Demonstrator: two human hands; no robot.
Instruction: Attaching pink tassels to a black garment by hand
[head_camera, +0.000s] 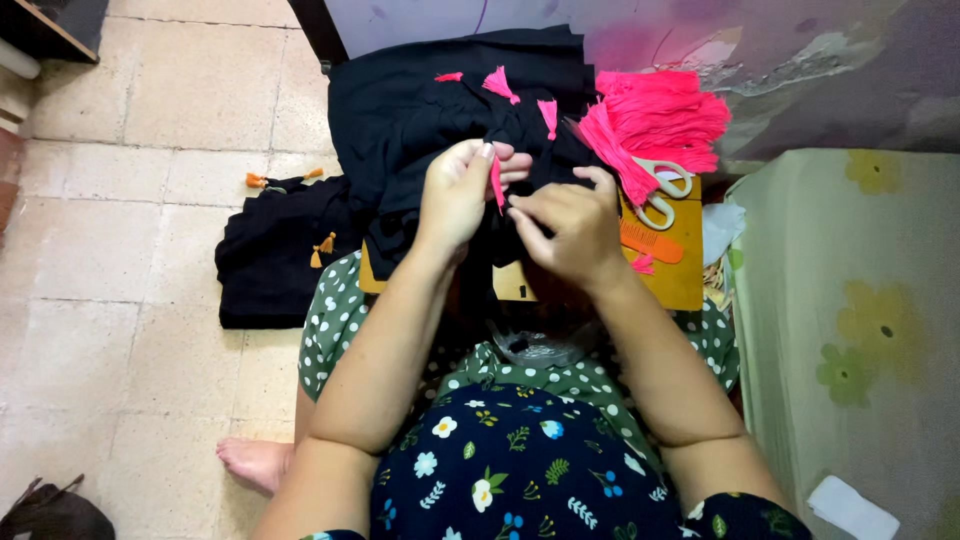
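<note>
At far left I see a second piece of black cloth (275, 255) lying on the tiled floor (120, 300), with small orange tassels (322, 247) on it. It sits just beside the knee.

My left hand (455, 195) is raised over the lap, forearm running up from the lower left, wrist bent slightly inward. Its grip is pressed together: thumb and forefinger pinch a thin pink tassel (496, 183), which hangs down from the fingertips between the two hands. The remaining fingers curl behind and are partly hidden.

The black garment (440, 110) lies bunched on a wooden board (680, 285) serving as worktop across the lap. Three more pink tassels (500, 84) are fixed along its upper folds.

My right hand (570, 228) sits just beside the left, palm down, fingers curled onto the black fabric. Its fingertips are turned away from the camera, so I cannot tell whether they pinch the fabric or only press on it.

Further right, a bundle of pink thread (660, 115) lies against the garment. Scissors (662, 180) and an orange comb (650, 242) rest on the board; the scissor blades are buried under the thread.
</note>
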